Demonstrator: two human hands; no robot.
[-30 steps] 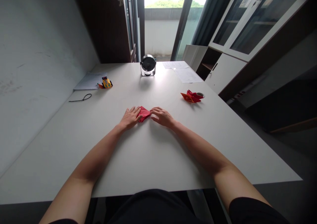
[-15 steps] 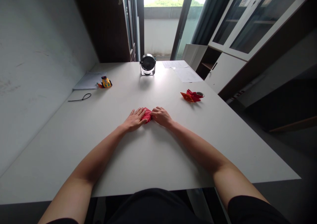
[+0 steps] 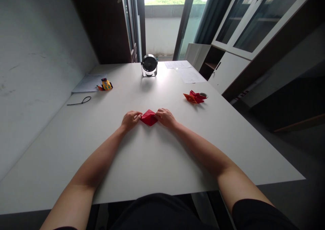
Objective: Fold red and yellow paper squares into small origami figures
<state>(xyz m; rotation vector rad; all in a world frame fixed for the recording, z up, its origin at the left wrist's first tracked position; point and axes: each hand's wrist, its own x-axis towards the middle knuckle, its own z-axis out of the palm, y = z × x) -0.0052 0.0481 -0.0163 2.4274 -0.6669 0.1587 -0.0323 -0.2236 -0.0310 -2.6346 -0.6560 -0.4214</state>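
Note:
A folded piece of red paper (image 3: 149, 118), roughly diamond-shaped with creases across it, lies on the white table between my hands. My left hand (image 3: 131, 119) pinches its left corner between thumb and fingers. At the opposite corner, my right hand (image 3: 165, 117) has its fingers closed on the paper's edge. The fingertips hide both side corners.
Red and orange folded paper pieces (image 3: 195, 97) sit to the right, beside a round greyish object (image 3: 203, 95). A yellow toy (image 3: 106, 84), a black cable tie (image 3: 82, 102) and paper sheets (image 3: 87, 83) lie left. A small round black fan-like device (image 3: 149, 64) stands at the back.
My left hand has gone from lying flat over the red paper to pinching its left corner, uncovering more of it. My right hand stays at the right corner. The view has shifted slightly.

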